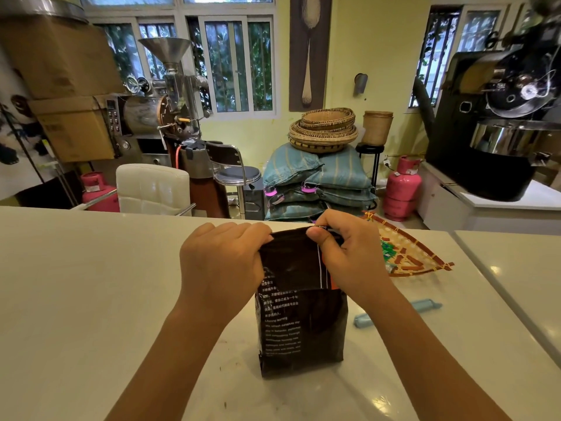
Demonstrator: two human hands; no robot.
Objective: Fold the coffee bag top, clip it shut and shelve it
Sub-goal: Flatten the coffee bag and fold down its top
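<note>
A black coffee bag (302, 329) with white print stands upright on the white counter (91, 284) in front of me. My left hand (221, 265) grips the left side of its top, and my right hand (346, 253) pinches the right side. The top strip is bent over toward me between both hands. A light blue bag clip (394, 312) lies on the counter just right of the bag, partly hidden behind my right forearm.
A woven triangular tray (416, 253) holding small packets lies on the counter at the right rear. A seam (473, 259) splits the counter on the right. Beyond the counter stand a white chair, stacked sacks, pink gas cylinders and roasting machines.
</note>
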